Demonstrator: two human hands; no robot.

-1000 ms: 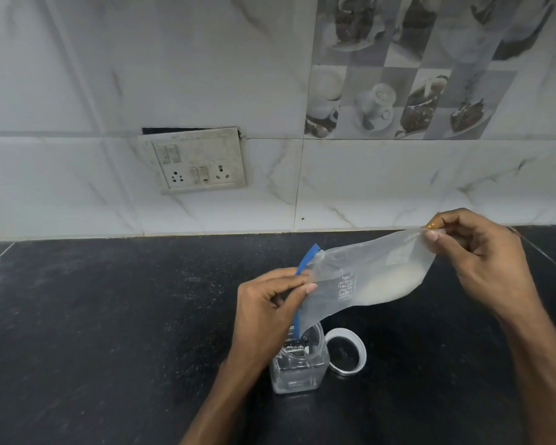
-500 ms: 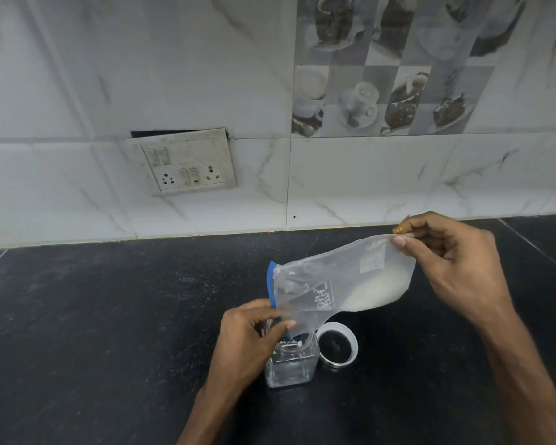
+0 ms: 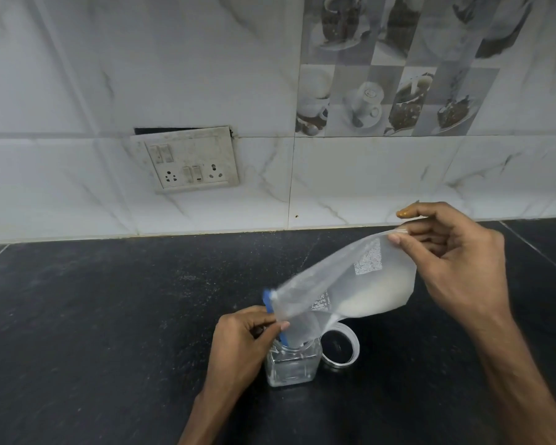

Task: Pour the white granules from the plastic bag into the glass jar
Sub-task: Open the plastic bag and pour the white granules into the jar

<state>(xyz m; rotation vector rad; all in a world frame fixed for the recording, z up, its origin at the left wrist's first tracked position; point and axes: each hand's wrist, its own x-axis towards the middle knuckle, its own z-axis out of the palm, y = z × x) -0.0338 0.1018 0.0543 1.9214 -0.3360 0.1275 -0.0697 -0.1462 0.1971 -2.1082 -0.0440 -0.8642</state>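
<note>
Two hands work one plastic bag (image 3: 344, 284) over one glass jar (image 3: 291, 364). Left hand (image 3: 244, 343) pinches the bag's blue-edged mouth (image 3: 268, 306) between thumb and fingers, right at the jar opening. Right hand (image 3: 450, 261) pinches the bag's opposite corner between thumb and forefinger and holds it higher, so the bag slopes down from right to left toward the jar.

One bag: thin, translucent film, soft and creased, with small printed markings and a speckled square patch. White granules (image 3: 369, 300) lie in a single heap along its lower fold, near the raised end.

One jar: clear glass, square-sided with rounded shoulders, upright on the countertop (image 3: 93, 316). Whether granules are inside it cannot be told.

One lid (image 3: 341, 346): round, white-rimmed ring, lying flat just beside the jar on its right.

Countertop: black, matte, lightly speckled. Wall (image 3: 366, 175): glossy white marble-pattern tiles, with one grimy rectangular socket plate (image 3: 187, 160).
</note>
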